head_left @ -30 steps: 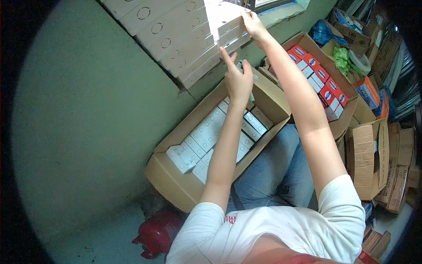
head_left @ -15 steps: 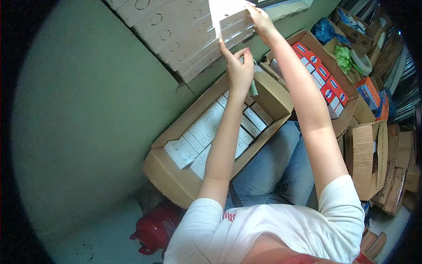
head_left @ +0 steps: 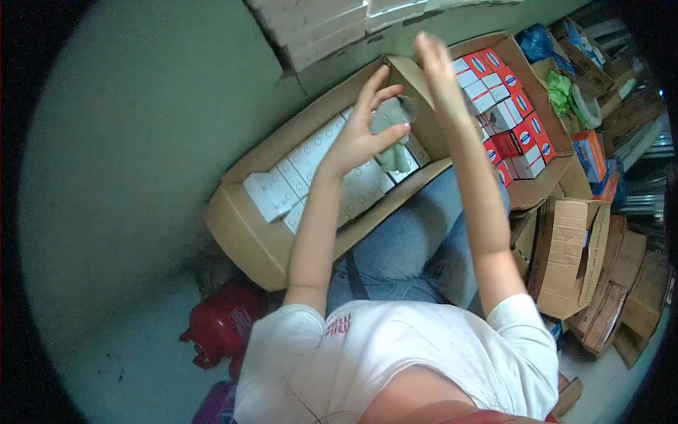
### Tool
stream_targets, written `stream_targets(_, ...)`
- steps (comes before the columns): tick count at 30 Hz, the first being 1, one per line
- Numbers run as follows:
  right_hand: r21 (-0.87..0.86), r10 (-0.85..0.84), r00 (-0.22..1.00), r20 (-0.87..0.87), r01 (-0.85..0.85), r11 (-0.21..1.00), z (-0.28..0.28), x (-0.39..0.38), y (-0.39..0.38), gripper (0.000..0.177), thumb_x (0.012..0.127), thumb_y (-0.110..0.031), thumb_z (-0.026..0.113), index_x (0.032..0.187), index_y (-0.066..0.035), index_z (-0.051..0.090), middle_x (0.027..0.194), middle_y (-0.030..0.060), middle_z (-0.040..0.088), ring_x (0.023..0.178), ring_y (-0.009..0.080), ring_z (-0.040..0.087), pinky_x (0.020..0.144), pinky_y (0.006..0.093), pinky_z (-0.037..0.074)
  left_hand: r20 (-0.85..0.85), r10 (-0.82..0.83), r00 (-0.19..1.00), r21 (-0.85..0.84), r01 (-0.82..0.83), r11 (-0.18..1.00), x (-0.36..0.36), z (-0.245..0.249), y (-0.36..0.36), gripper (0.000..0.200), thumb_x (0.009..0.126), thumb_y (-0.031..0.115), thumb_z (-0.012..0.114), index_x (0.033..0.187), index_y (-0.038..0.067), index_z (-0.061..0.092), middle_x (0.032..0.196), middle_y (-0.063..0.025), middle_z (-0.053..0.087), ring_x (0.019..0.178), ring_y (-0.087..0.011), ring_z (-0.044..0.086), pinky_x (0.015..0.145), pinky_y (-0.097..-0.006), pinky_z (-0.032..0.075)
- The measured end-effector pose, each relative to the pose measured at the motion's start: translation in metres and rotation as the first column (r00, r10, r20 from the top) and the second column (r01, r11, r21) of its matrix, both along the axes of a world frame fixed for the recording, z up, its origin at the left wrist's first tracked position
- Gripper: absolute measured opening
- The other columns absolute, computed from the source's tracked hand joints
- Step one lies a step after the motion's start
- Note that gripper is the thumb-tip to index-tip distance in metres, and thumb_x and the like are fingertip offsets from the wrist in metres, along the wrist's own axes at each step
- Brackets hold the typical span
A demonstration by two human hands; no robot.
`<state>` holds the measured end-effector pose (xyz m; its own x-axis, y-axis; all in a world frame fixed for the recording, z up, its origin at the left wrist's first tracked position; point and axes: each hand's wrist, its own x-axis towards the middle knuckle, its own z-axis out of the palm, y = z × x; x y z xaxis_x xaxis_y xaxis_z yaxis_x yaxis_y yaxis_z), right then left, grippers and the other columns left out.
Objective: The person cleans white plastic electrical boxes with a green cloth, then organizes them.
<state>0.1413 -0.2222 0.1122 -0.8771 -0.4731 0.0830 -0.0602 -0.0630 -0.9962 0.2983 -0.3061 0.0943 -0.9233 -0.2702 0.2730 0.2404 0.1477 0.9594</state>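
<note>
My left hand (head_left: 364, 138) is over the long cardboard box (head_left: 244, 233), fingers spread, with a greyish-green cloth (head_left: 395, 131) hanging beside its thumb. Whether the hand touches the cloth is unclear. Rows of small white boxes (head_left: 304, 162) lie inside the cardboard box. My right hand (head_left: 432, 56) is raised above the box's far right end, blurred, with nothing visible in it. Stacked white boxes (head_left: 318, 28) stand against the wall at the top.
A second cardboard box (head_left: 568, 173) at the right holds red and white boxes (head_left: 522, 134). An open carton (head_left: 565, 247) and flattened cardboard lie further right. A red object (head_left: 219, 321) sits on the floor at lower left. Green and blue bags are at upper right.
Both hands have left the white box at the stack, and my left hand has come down over the long box with its fingers spread. The whole view has shifted.
</note>
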Motion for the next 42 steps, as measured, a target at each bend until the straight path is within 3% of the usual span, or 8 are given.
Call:
stream_targets(3, -0.216, 0.438, 0.62, 0.651, -0.403, 0.89, -0.01, 0.065, 0.035, 0.061, 0.092, -0.054, 0.052, 0.128, -0.005, 0.05, 0.123, 0.0097, 0.057, 0.113, 0.0171, 0.053, 0.094, 0.0332, 0.042, -0.016, -0.113, 0.993, 0.477, 0.107, 0.873, 0.023, 0.0, -0.003, 0.085, 0.086, 0.026, 0.069, 0.152, 0.016, 0.016, 0.141, -0.0173, 0.046, 0.132, -0.0267, 0.042, 0.108, -0.0384, 0.033)
stream_targets(9, 0.062, 0.382, 0.79, 0.479, -0.464, 0.883, -0.051, 0.098, 0.076, 0.054, 0.089, -0.044, 0.064, 0.123, -0.004, 0.054, 0.103, 0.0062, 0.064, 0.091, 0.0108, 0.062, 0.07, 0.0269, 0.051, 0.338, -0.168, 0.926, 0.364, 0.036, 0.931, 0.06, -0.029, -0.002, 0.097, 0.082, 0.036, 0.074, 0.152, 0.013, 0.011, 0.144, -0.0189, 0.041, 0.128, -0.0256, 0.045, 0.105, -0.0369, 0.036)
stream_targets(15, 0.006, 0.301, 0.72, 0.626, -0.391, 0.921, -0.069, 0.096, 0.106, 0.047, 0.088, -0.025, 0.067, 0.125, 0.0, 0.05, 0.11, 0.01, 0.063, 0.095, 0.0153, 0.063, 0.075, 0.0293, 0.053, 0.623, -0.145, 0.768, 0.435, -0.186, 0.881, 0.062, -0.081, 0.011, 0.087, 0.081, 0.02, 0.076, 0.149, 0.01, 0.024, 0.116, -0.019, 0.061, 0.104, -0.0191, 0.06, 0.089, -0.0332, 0.046)
stream_targets(20, -0.029, 0.403, 0.847, 0.348, -0.42, 0.907, -0.028, 0.111, 0.13, 0.033, 0.082, 0.0, 0.064, 0.115, 0.002, 0.061, 0.112, 0.0139, 0.065, 0.104, 0.0192, 0.062, 0.088, 0.0309, 0.05, 0.18, -0.121, 0.976, 0.44, 0.031, 0.898, 0.075, -0.012, 0.023, 0.073, 0.078, -0.004, 0.064, 0.145, 0.004, 0.034, 0.106, -0.009, 0.068, 0.096, -0.0152, 0.062, 0.087, -0.0286, 0.047)
stream_targets(25, -0.12, 0.567, 0.81, 0.145, -0.555, 0.823, -0.026, 0.094, 0.141, 0.013, 0.081, 0.0, 0.061, 0.083, -0.004, 0.073, 0.126, 0.0193, 0.06, 0.102, 0.022, 0.063, 0.083, 0.0297, 0.051, 0.222, -0.16, 0.962, 0.292, 0.091, 0.952, 0.079, -0.003, 0.024, 0.061, 0.073, -0.01, 0.053, 0.133, 0.004, 0.051, 0.101, -0.0101, 0.07, 0.099, -0.016, 0.062, 0.091, -0.0313, 0.048)
stream_targets(32, -0.305, 0.506, 0.676, 0.536, -0.404, 0.863, -0.026, 0.105, 0.147, 0.043, 0.096, -0.029, 0.047, 0.133, -0.007, 0.049, 0.118, 0.0099, 0.059, 0.105, 0.0163, 0.059, 0.087, 0.0309, 0.049, 0.328, -0.127, 0.936, 0.437, -0.031, 0.899, 0.076, -0.019, 0.025, 0.047, 0.091, 0.014, 0.041, 0.137, 0.003, 0.045, 0.13, -0.0192, 0.054, 0.119, -0.0253, 0.054, 0.098, -0.0366, 0.046)
stream_targets(36, -0.241, 0.415, 0.688, 0.595, -0.34, 0.909, -0.039, 0.113, 0.146, 0.058, 0.09, -0.032, 0.063, 0.137, -0.006, 0.044, 0.118, 0.0085, 0.059, 0.106, 0.0173, 0.057, 0.091, 0.0314, 0.047, 0.249, -0.19, 0.95, 0.757, -0.068, 0.65, 0.076, -0.029, 0.033, 0.065, 0.095, 0.037, 0.053, 0.145, 0.002, 0.031, 0.126, -0.0236, 0.055, 0.115, -0.025, 0.055, 0.096, -0.0375, 0.045)
stream_targets(42, 0.035, 0.43, 0.817, 0.383, -0.478, 0.878, -0.038, 0.116, 0.144, 0.042, 0.08, -0.008, 0.071, 0.12, -0.005, 0.059, 0.118, 0.0071, 0.06, 0.106, 0.0168, 0.057, 0.091, 0.0302, 0.046, 0.463, -0.297, 0.835, 0.384, 0.113, 0.917, 0.085, -0.045, 0.029, 0.054, 0.082, 0.014, 0.073, 0.13, 0.003, 0.051, 0.11, -0.0113, 0.063, 0.096, -0.0167, 0.061, 0.079, -0.028, 0.049)
